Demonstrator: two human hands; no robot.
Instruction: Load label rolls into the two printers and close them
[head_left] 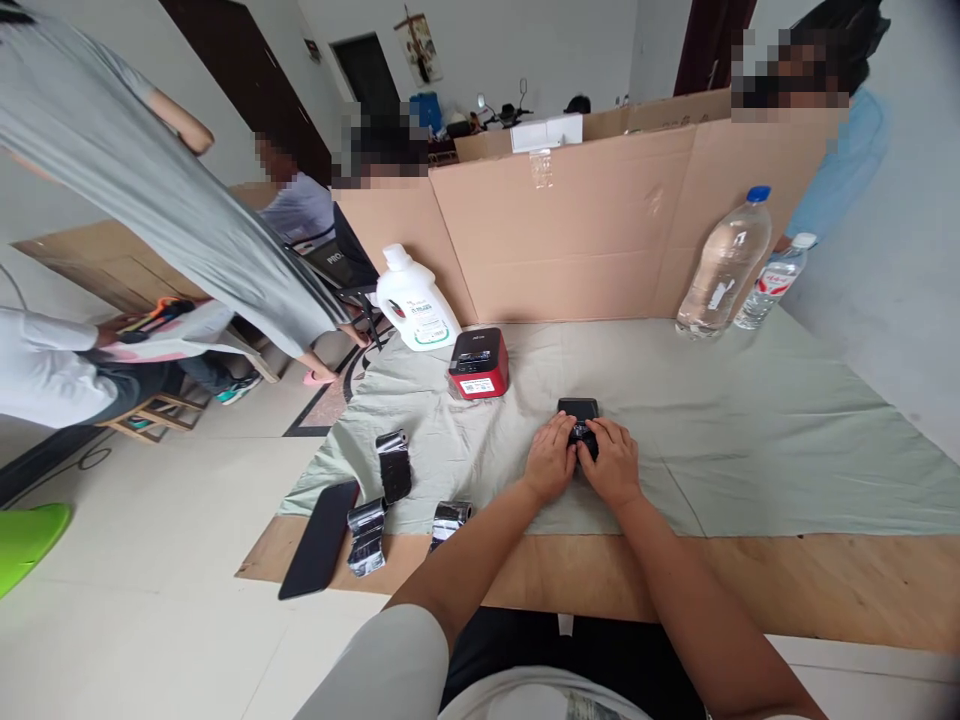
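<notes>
Both my hands are on a small black device (578,407) that lies on the cloth before me. My left hand (551,460) holds its left side with bent fingers. From the right, my right hand (611,462) grips the same device, its thumb near the middle. The fingers cover much of the device, so its exact kind is hidden. To the left lie black-and-silver rolls: one (394,468) with a loose flap, a second (366,538) nearer me, and a third (450,516) partly behind my left forearm.
A red and black box-shaped machine (480,365) and a white jug (418,305) stand back left. A flat black slab (319,540) lies at the left edge. Two clear bottles (726,265) stand back right before a cardboard partition (570,235). Several people are around.
</notes>
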